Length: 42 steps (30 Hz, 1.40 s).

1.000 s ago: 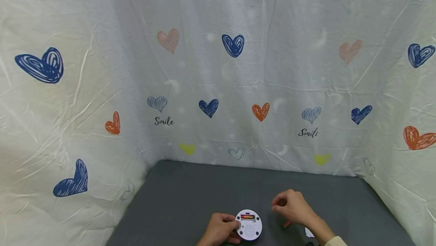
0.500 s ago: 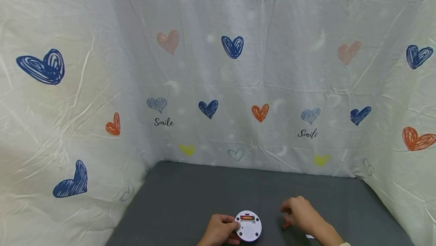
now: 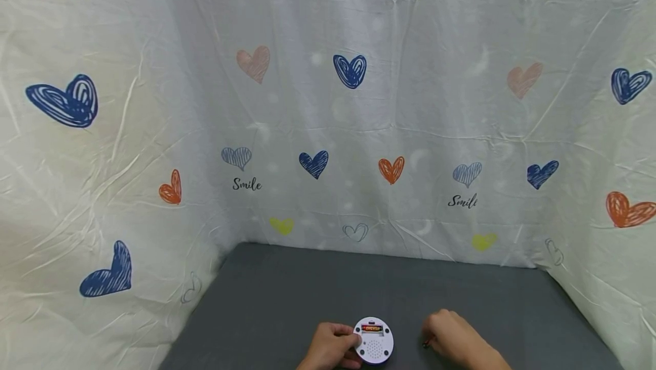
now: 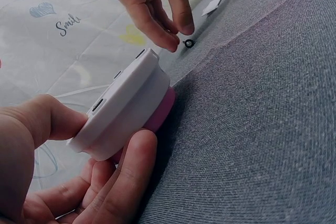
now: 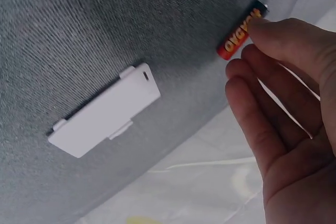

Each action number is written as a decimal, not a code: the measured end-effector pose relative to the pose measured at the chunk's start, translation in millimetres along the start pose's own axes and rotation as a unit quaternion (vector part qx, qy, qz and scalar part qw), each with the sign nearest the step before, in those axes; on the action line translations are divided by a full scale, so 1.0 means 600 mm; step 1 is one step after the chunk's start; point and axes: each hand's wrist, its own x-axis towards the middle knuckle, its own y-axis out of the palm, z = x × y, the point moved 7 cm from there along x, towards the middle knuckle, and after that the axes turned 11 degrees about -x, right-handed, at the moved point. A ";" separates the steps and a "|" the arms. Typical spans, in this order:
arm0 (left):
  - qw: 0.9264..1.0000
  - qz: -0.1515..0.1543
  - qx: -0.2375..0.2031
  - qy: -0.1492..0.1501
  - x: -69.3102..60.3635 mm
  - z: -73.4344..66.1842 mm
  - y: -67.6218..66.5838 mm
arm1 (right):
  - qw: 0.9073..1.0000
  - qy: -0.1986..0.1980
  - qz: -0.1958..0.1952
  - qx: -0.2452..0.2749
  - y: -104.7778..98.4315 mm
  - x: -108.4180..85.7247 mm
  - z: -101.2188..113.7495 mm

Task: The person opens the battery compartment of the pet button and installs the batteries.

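Note:
My left hand grips the edge of a round white device, thumb on its underside and fingers beneath. That underside has a speaker grille, dark feet and an uncovered battery compartment with one battery visible in it. A pink part shows on its other side in the left wrist view. To the right, my right hand is low over the table at a loose red-and-black battery. Its thumb overlaps the battery in the right wrist view, with the fingertips close beside it and a gap between thumb and fingers.
A white battery cover with small tabs lies on the grey cloth-covered table, near the right hand. White curtains printed with hearts and "Smile" enclose the back and sides.
My right hand has moved right and down to the loose battery, covering most of it in the head view. My left hand and the device have barely moved.

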 end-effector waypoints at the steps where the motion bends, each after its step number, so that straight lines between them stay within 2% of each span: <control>1: 1.000 0.000 0.000 0.000 0.000 0.000 0.000 | 1.000 0.001 0.001 0.002 0.001 -0.001 0.001; 9: 1.000 0.000 -0.003 -0.001 0.000 0.002 0.000 | 1.000 -0.002 -0.015 -0.003 0.009 -0.004 0.006; 16: 1.000 0.003 -0.007 0.001 0.000 0.001 0.000 | 1.000 0.014 -0.016 -0.015 0.013 -0.002 0.006; 20: 1.000 0.000 -0.005 -0.004 0.000 0.001 0.000 | 0.999 0.006 -0.030 -0.033 0.007 0.002 0.011; 23: 1.000 -0.003 -0.004 -0.007 0.000 0.002 -0.001 | 0.998 -0.004 -0.041 -0.051 -0.003 0.012 0.016; 27: 1.000 -0.001 -0.004 -0.004 0.001 0.002 -0.001 | 0.997 -0.008 -0.037 -0.063 -0.020 0.032 0.026; 32: 1.000 0.002 -0.005 0.000 0.001 0.001 -0.001 | 0.996 -0.022 -0.050 -0.075 -0.046 0.057 0.054; 42: 1.000 -0.001 -0.005 -0.009 0.000 0.000 -0.002 | 0.997 -0.027 -0.060 -0.045 -0.073 0.099 0.105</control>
